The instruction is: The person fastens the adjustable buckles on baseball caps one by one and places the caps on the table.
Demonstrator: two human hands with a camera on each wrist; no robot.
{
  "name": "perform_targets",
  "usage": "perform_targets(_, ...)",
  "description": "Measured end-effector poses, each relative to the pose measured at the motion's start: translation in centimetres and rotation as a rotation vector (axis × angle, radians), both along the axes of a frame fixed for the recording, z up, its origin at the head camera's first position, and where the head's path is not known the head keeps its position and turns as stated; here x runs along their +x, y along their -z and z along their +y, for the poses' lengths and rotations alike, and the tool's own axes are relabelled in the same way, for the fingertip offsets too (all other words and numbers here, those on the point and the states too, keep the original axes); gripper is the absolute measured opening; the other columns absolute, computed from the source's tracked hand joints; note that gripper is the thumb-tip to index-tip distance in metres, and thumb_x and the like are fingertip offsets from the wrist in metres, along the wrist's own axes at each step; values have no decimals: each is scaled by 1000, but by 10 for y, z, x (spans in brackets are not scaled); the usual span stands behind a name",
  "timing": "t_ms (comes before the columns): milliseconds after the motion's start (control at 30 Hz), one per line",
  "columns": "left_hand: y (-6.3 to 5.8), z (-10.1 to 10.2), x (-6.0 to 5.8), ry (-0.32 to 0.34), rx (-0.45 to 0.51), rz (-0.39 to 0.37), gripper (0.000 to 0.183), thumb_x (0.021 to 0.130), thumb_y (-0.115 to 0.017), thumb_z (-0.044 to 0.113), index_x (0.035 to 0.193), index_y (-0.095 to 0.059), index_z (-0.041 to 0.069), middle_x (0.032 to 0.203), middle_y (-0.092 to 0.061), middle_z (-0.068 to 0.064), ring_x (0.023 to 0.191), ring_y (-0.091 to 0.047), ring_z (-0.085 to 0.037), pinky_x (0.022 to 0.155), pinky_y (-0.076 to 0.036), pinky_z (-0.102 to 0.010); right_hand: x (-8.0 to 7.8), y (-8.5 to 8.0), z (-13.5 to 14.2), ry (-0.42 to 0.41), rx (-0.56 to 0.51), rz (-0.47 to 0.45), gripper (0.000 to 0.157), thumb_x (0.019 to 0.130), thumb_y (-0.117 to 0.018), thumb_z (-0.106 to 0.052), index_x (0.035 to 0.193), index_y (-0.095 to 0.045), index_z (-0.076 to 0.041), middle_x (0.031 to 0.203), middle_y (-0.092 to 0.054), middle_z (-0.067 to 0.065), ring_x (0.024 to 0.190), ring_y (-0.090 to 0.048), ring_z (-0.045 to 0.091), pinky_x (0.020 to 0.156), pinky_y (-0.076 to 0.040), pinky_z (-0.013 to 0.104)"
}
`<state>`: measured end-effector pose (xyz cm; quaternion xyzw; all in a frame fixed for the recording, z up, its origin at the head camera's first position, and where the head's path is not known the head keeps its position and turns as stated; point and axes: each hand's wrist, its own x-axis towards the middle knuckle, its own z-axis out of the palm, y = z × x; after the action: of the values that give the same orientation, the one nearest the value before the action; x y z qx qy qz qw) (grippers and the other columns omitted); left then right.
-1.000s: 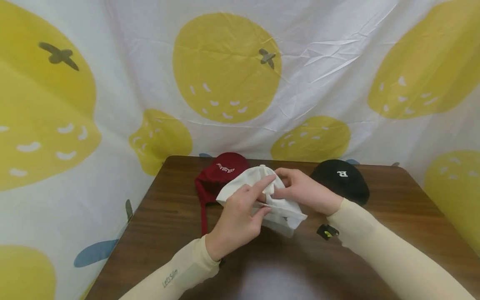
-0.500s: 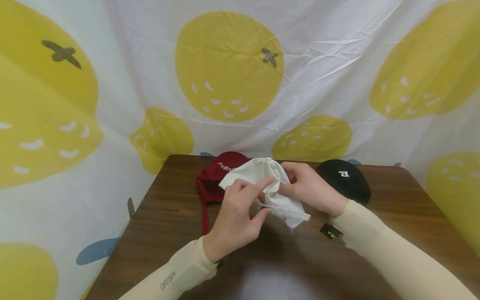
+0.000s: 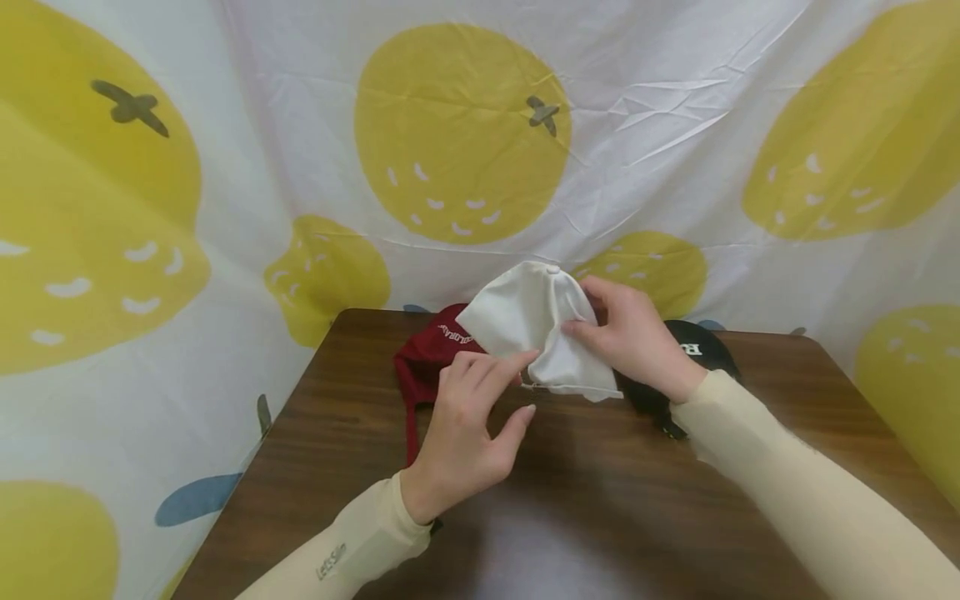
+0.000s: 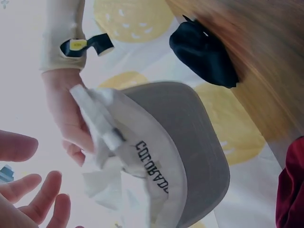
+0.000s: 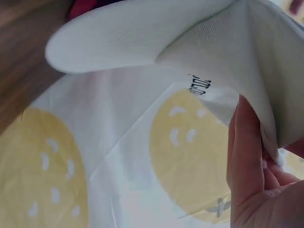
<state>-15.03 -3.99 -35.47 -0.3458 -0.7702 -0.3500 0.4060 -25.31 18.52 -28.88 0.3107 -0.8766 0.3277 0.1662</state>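
Observation:
A white baseball cap [image 3: 506, 312] is up off the table in the head view, its crown creased. My right hand [image 3: 637, 333] pinches the crown fabric between thumb and fingers. In the right wrist view, the right fingers [image 5: 247, 147] hold the cloth's edge. My left hand [image 3: 468, 429] is just below and left of the cap, thumb and fingers spread. The left wrist view shows the left fingers [image 4: 40, 199] apart from the cloth. Dark "COLORADO"-like lettering and a grey brim underside [image 4: 204, 142] appear there too.
On the brown wooden table [image 3: 600, 500], a red cap [image 3: 423, 358] with a hanging strap lies behind my left hand. A black cap [image 3: 712, 354] with a white letter sits partly behind my right wrist. A lemon-print cloth [image 3: 300, 125] hangs around the table.
My right hand has raised the white cap upward and away. My left fingers, earlier at the cap's lower edge, have come away from it, with the thumb now spread.

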Motion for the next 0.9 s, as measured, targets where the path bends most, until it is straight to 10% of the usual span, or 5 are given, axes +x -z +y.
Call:
perform_targets(233, 3, -7, -1, -12, 27, -18, 53, 85, -73, 13, 137, -61, 16, 100, -60, 4, 100, -50, -19, 81, -36, -40, -38, 13, -7, 81, 46, 153, 26, 83, -81, -11, 105, -67, -12, 85, -68, 4, 75, -61, 23, 68, -46, 41)
perform_targets(633, 4, -18, -2, -49, 28, -21, 51, 84, -72, 13, 134, -62, 16, 103, -62, 3, 102, -51, -19, 79, -37, -40, -101, 64, -9, 123, 171, 164, 23, 85, -79, -11, 92, -57, -11, 77, -63, 8, 69, -60, 32, 63, -45, 47)
perform_targets(900, 7, -25, -2, -71, 21, -40, 50, 84, -73, 14, 133, -63, 16, 105, -62, 4, 103, -51, -19, 79, -37, -39, -117, 107, -5, 141, 233, 95, 22, 86, -77, -11, 89, -55, -13, 74, -60, 5, 65, -57, 30, 59, -44, 46)
